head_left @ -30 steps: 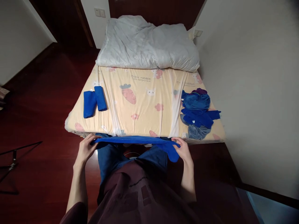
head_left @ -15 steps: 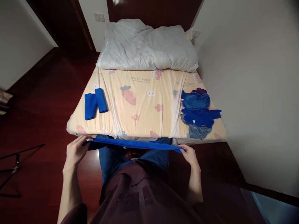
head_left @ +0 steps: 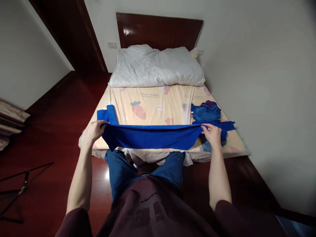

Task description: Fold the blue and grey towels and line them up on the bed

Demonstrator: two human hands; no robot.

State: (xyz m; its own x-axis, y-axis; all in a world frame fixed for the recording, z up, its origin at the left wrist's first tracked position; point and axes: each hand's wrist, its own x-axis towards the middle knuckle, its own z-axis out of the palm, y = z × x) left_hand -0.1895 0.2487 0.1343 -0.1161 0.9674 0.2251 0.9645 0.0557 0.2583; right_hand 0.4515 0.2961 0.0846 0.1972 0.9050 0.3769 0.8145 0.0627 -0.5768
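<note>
A blue towel hangs stretched between my hands over the near edge of the bed, its upper edge nearly straight and its lower part drooping. My left hand pinches its left upper corner. At the other end, my right hand pinches the right upper corner. Behind my left hand lie two folded blue towels, partly covered by the hand and the held cloth. Beyond my right hand is a loose pile of blue, grey-blue and purple cloths, partly hidden.
The bed has a cream sheet with carrot and rabbit prints. A bunched white quilt lies against the dark headboard. A black metal stand is on the floor at left, and patterned fabric hangs farther back.
Both hands have risen and moved forward with the blue towel, from above my knees to over the bed edge. More of its flat face now shows. My view has tilted up.
</note>
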